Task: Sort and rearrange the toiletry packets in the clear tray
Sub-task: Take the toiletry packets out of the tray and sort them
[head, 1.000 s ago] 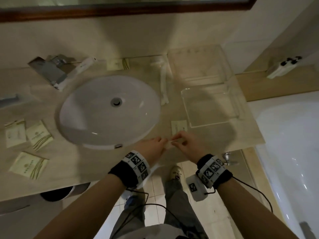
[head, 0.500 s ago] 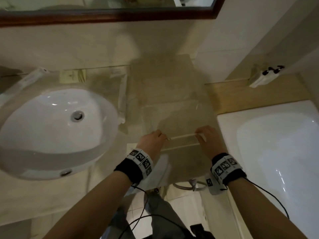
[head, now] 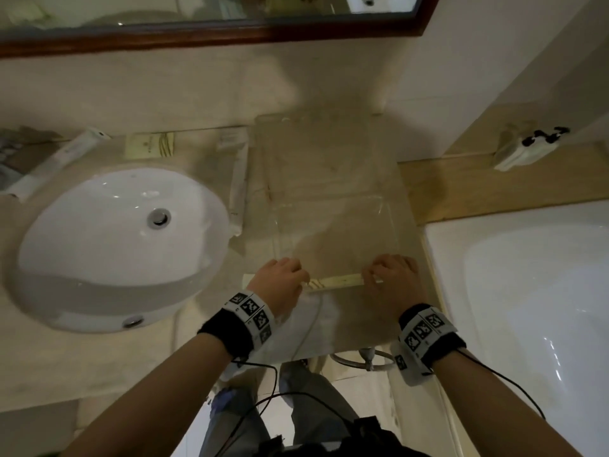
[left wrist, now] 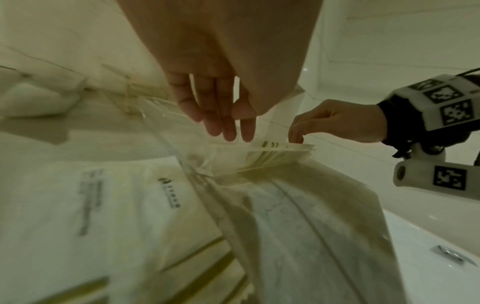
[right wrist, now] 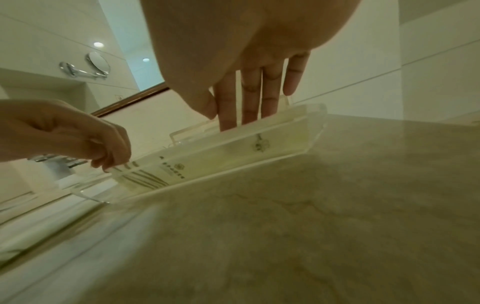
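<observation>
While both hands work at the near wall of the tray (head: 333,206), the step in hand looks like seating a packet (head: 339,281): a long cream sachet stands on its edge just inside that wall, stretched between the two hands. The left hand (head: 280,282) has its end, fingers curled down and pinching the top edge where the gold stripes are printed. The right hand (head: 392,280) has the other end; from its own wrist view the fingers (right wrist: 249,102) run fairly straight down over the tray wall with the thumb close beside them, narrow rather than spread, fingertips on the packet's upper edge. Whether that is a true pinch or only a steadying press, I cannot tell.

Next, I'd judge, both need to let it settle flat or upright against the wall and let go together, so it doesn't tip.

Beyond the left hand, more packets wait on the bench (head: 346,324): a square one (head: 150,146) by the back wall, a long one (head: 239,179) lying beside the tray. Just under the left wrist lies a white sachet (left wrist: 103,205), outside the tray.
</observation>
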Tool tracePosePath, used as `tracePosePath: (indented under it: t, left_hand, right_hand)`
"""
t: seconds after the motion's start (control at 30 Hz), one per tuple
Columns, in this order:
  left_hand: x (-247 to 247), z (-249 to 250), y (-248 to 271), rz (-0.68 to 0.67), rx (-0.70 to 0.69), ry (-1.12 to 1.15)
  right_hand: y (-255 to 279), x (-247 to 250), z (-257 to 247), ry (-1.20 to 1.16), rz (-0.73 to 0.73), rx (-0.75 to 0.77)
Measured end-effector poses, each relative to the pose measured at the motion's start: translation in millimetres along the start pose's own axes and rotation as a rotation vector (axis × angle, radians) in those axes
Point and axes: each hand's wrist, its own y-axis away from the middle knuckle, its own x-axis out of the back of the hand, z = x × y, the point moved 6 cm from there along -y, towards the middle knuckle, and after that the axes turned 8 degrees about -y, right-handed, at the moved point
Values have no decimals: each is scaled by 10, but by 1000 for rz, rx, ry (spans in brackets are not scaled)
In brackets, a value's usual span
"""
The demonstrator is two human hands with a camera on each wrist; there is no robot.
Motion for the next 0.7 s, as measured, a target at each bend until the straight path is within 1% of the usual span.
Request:
tracePosePath:
  t: [0.07,0.1,0.13,0.2,0.27,0.33,0.4,0.43,0.5,0.6,0.7]
  left_hand:
    - [101,-94,97,101,66,35]
    - [136,-161,146,132,123,66]
    - [147,-238,197,135,199,101]
    - [110,-410,311,93,364,168]
    - [40,-523,421,43,455,118]
    - [-83,-556,512,-93,480,17]
    - [-222,-553,579,-239,481,-27]
    - [-267,-545,596,-275,478,-53]
    - [-309,-540,600,-281,479,-105]
    - [-314,-551,603,-263,509,-107]
    - [-194,-570,598,-211,521,-67]
  right_hand:
    - [-49,10,-94,-19,12,12]
    - [-76,12,-144,-30,17,22]
    - [-103,17,-191,-40,21,30]
    - [-163,17,-271,-69,34,32]
    - [-220,-16,-354,-99,35,42]
    - [-265,-96,-465,-107,11,72]
    - [-296,-178,-545,-147,-7,69]
    - [-310,-201,-573,-177,-15,53]
    - [-328,-274,-580,-170,-71,8]
    - [-306,-408,-488,-91,-205,-67]
    - [-282,-420,-425,-70,-234,-84]
